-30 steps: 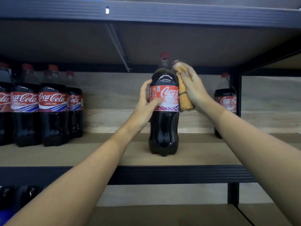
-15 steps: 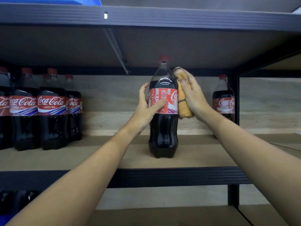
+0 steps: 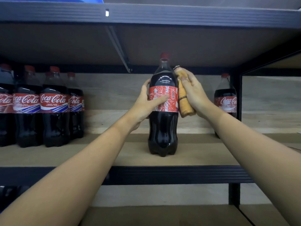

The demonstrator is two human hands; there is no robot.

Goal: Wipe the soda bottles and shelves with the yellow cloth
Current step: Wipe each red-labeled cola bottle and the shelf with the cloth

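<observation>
I see the soda bottle (image 3: pixel 162 111) standing upright near the middle of the shelf (image 3: pixel 130 154), its red cap close under the board above. The label's fine-print side faces me. My left hand (image 3: pixel 146 103) wraps its left flank, fingers curled round the back and thumb laid flat across the red label, so it grips the bottle. My right hand (image 3: pixel 193 93) presses the yellow cloth (image 3: pixel 184 101), folded into a thick roll, against the bottle's right shoulder and label; the fingers are closed over the cloth from outside. A group of soda bottles (image 3: pixel 40 108) stands at the shelf's far left, well apart from the held one. One more lone bottle (image 3: pixel 225 101) stands to the right, behind my right forearm, beside the dark upright post (image 3: pixel 235 95).
</observation>
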